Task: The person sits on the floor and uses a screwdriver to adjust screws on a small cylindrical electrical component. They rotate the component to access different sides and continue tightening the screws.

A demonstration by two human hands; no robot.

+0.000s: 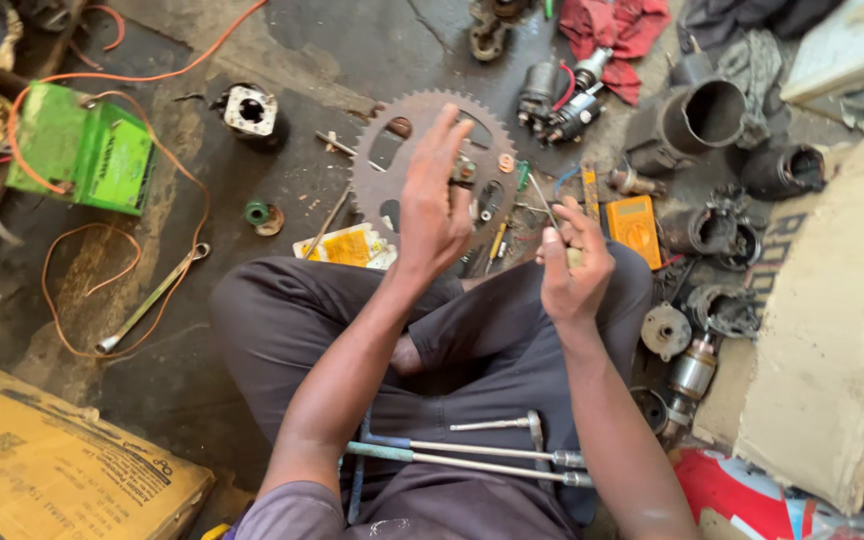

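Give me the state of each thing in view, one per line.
left hand: open, fingers spread, holding nothing
right hand: closed on a thin tool
sprocket: flat on the floor
green box: lying on its side
wrench: flat on the floor
meter: lying face up
metal housing: on its side, open end showing

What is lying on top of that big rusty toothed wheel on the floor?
On the toothed wheel lie small parts: a round washer-like piece and a small metal fitting. The raised left hand covers the wheel's middle, so anything lying there cannot be seen.
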